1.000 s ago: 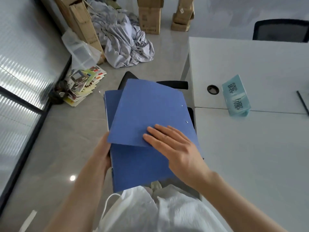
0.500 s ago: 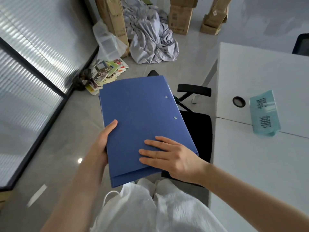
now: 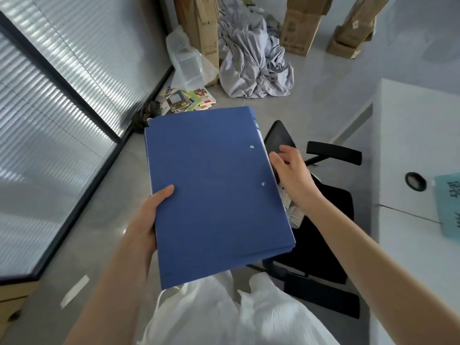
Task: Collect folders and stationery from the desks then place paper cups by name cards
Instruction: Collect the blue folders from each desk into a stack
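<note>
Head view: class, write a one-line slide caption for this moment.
Left hand grips the stacked blue folders while the right hand hovers open at their edge, above paper cups on a black chair.

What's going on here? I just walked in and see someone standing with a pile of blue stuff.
A person is collecting folders. The left hand grips a stack of blue folders by its left edge, thumb on top. The right hand is open at the stack's right edge, above the black office chair, where paper cups lie on the seat. A teal name card sits on the white desk, no cup visible beside it.
</note>
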Tool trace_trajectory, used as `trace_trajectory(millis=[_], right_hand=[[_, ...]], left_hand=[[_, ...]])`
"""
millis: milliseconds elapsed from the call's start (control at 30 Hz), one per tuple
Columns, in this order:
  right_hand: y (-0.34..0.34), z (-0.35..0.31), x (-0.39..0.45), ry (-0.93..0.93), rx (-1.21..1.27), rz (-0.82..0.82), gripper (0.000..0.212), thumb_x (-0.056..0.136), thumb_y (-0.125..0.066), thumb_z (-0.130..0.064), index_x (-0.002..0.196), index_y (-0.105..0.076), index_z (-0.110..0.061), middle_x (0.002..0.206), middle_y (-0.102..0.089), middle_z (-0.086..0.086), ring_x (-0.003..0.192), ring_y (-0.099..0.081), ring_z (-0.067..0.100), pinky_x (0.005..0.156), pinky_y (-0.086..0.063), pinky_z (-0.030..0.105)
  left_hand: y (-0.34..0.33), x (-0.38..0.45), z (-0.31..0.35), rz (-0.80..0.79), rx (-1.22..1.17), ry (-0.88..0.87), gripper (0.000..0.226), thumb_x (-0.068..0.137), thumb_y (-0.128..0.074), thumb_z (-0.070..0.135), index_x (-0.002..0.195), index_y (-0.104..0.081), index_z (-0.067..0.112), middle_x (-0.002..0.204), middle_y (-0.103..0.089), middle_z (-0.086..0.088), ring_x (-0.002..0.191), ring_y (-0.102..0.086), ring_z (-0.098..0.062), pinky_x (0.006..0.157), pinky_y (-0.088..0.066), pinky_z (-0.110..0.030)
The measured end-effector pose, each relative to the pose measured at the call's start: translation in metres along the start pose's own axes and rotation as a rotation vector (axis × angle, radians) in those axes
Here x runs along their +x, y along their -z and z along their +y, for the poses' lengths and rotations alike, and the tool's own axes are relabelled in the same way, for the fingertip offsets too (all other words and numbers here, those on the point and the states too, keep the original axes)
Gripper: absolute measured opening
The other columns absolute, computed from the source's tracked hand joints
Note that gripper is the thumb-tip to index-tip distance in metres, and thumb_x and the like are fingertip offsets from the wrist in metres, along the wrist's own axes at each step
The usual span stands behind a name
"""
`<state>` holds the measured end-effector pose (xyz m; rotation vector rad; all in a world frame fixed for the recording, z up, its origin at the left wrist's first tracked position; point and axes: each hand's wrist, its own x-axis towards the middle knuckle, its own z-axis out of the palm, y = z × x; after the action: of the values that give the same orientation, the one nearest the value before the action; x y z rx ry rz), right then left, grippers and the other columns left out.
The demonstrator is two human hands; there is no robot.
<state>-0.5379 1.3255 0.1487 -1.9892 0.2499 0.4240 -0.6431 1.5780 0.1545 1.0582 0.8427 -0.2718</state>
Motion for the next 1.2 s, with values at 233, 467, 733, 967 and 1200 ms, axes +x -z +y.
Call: trace_trajectory(millis=[233,467,733,967,1200], right_hand=[[-0.081,-0.044,0.044,-0.427,0.617,-0.401,0.061,0.090,-0.038,-0.069,0.121,-0.065,-0.024,0.115,-0.072,0.002,0.104,-0.070,0.022,0.090,-0.052,0.040],[-0.126,-0.067,0.063,-0.447,0.726,-0.232,0.048,0.089,-0.053,-0.057,0.116,-0.068,-0.021,0.108,-0.074,-0.001,0.096,-0.072,0.017,0.079,-0.055,0.034],[-0.116,-0.084,0.125,-0.490,0.844,-0.141,0.047,0.088,-0.058,-0.055,0.118,-0.067,-0.020,0.110,-0.074,0.000,0.098,-0.071,0.019,0.080,-0.054,0.035],[-0.078,-0.104,0.222,-0.479,0.836,-0.044,0.047,0.088,-0.058,-0.054,0.119,-0.066,-0.020,0.111,-0.073,-0.001,0.102,-0.070,0.019,0.092,-0.053,0.038],[-0.017,-0.144,0.316,-0.468,0.770,0.059,0.047,0.086,-0.059,-0.058,0.110,-0.070,-0.019,0.105,-0.075,0.000,0.095,-0.072,0.020,0.084,-0.056,0.038]], left_hand=[[0.061,0.055,0.078,-0.052,0.083,0.039,0.036,0.088,-0.063,0.033,0.118,-0.067,0.013,0.108,-0.075,-0.008,0.089,-0.074,-0.024,0.071,-0.057,-0.035],[0.084,0.110,0.133,-0.093,0.190,0.061,0.042,0.087,-0.065,0.031,0.125,-0.063,0.014,0.111,-0.074,-0.011,0.087,-0.074,-0.025,0.062,-0.060,-0.034],[0.041,0.181,0.185,-0.155,0.290,0.084,0.033,0.089,-0.062,0.030,0.119,-0.065,0.016,0.099,-0.077,-0.007,0.077,-0.075,-0.023,0.056,-0.059,-0.033],[-0.039,0.264,0.240,-0.216,0.368,0.066,0.038,0.087,-0.065,0.029,0.124,-0.064,0.018,0.110,-0.074,-0.010,0.090,-0.073,-0.029,0.064,-0.058,-0.036],[-0.130,0.329,0.293,-0.257,0.391,0.095,0.031,0.087,-0.063,0.032,0.115,-0.068,0.019,0.105,-0.076,-0.008,0.085,-0.074,-0.025,0.069,-0.056,-0.037]])
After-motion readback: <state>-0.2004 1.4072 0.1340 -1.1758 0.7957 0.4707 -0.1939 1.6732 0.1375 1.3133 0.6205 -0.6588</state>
